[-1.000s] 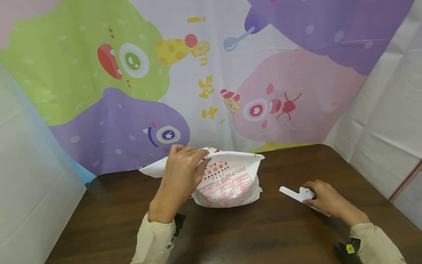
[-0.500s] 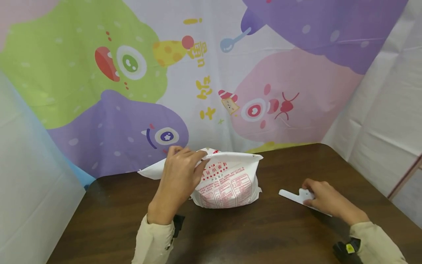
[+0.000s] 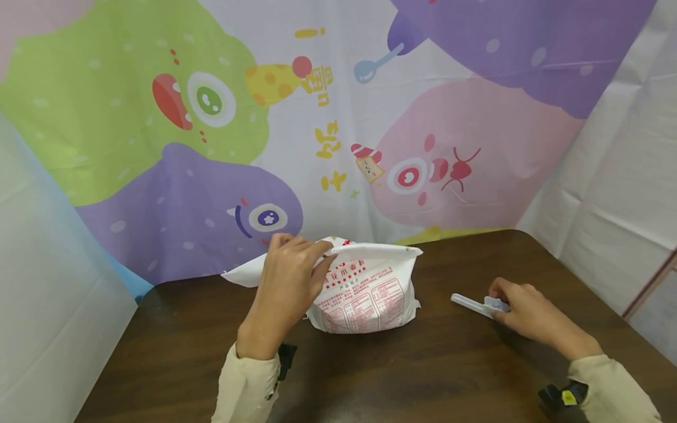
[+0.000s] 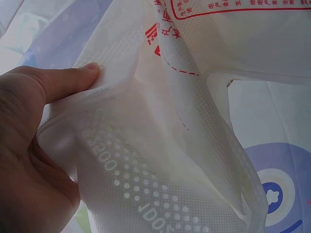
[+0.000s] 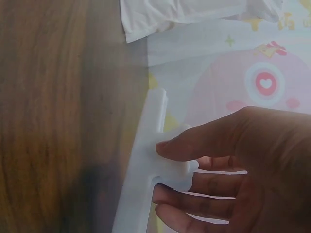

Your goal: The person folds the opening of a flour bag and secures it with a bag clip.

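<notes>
A white flour bag (image 3: 370, 299) with red print stands in the middle of the table. My left hand (image 3: 288, 285) grips its top edge, thumb on the near side. Up close in the left wrist view, the bag's thin dotted film (image 4: 160, 160) bunches against that hand. To the right of the bag, my right hand (image 3: 536, 317) pinches a white plastic bag clip (image 3: 468, 304) by its tab. The right wrist view has the clip's long bar (image 5: 138, 170) pointing away, with the thumb on the tab and the other fingers behind it. Clip and bag are apart.
The dark wooden table (image 3: 412, 376) carries both things. A cartoon-printed cloth (image 3: 338, 117) hangs right behind its far edge. White cloth sides stand at the left (image 3: 47, 264) and right (image 3: 608, 194).
My right hand has lifted the bag clip slightly off the table and turned it, so its bar looks narrower. The left hand and the flour bag have stayed put.
</notes>
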Tool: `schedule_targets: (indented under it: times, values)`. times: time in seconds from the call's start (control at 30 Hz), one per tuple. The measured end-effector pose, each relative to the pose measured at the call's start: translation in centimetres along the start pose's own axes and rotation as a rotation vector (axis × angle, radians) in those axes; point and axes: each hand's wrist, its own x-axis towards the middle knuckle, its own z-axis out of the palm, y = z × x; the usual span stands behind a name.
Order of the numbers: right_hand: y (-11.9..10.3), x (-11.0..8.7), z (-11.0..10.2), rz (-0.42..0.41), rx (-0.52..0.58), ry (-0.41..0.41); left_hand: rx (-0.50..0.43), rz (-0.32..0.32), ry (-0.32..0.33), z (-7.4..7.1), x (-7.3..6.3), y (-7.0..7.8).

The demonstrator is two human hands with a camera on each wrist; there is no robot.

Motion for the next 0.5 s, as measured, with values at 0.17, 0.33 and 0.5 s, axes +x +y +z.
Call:
schedule_targets:
  times: [0.17, 0.33, 0.5]
  values:
    - [-0.6, -0.1, -0.6, -0.021, 0.012, 0.005, -0.001, 0.000, 0.000, 0.0, 0.0, 0.0]
    - [-1.1, -0.1, -1.0, -0.059, 0.011, -0.001, -0.002, 0.004, 0.004, -0.1, 0.0, 0.0]
    - [-1.9, 0.0, -1.4, -0.109, 0.005, 0.032, -0.005, 0.005, 0.005, -0.1, 0.0, 0.0]
